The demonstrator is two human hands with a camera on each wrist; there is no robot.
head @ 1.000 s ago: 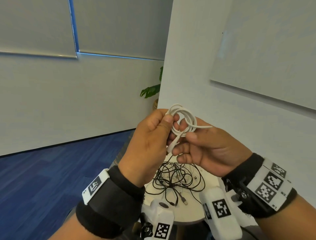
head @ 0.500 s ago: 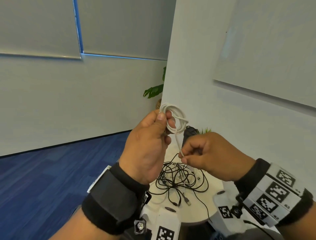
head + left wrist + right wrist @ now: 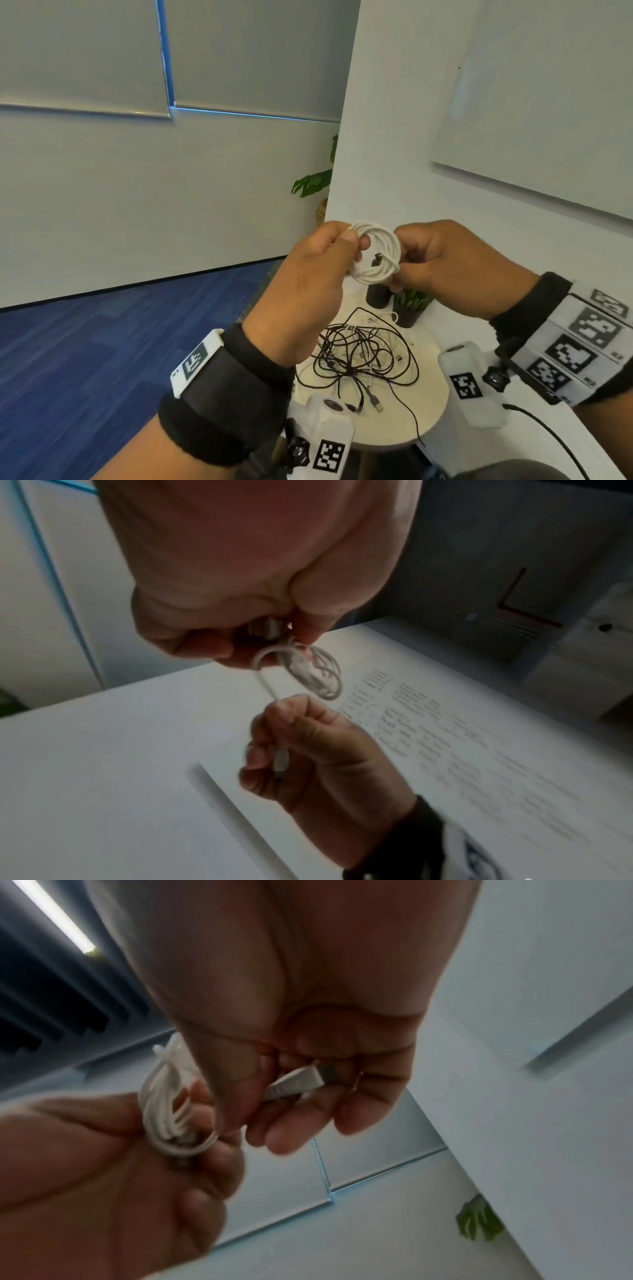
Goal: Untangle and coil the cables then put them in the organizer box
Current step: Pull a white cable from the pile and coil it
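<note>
A white cable (image 3: 376, 251) wound into a small coil is held up in the air between both hands. My left hand (image 3: 329, 253) pinches the coil's left side (image 3: 274, 639) between thumb and fingers. My right hand (image 3: 404, 263) grips the coil's right side, and its curled fingers hold the cable's white plug end (image 3: 301, 1080). In the left wrist view, the right hand (image 3: 284, 739) pinches the cable tail just below the coil (image 3: 318, 674). A tangle of black and white cables (image 3: 359, 353) lies on the round white table (image 3: 431, 404) below. No organizer box is in view.
Two small dark pots, one with a green plant (image 3: 411, 303), stand at the table's far edge by the white wall (image 3: 411, 137). Blue carpet (image 3: 102, 359) lies to the left. A whiteboard (image 3: 548, 120) hangs on the right.
My right hand rose from below the coil, where it pulled the tail down, to the coil's right side. The coil now looks tighter, and the table is more in view.
</note>
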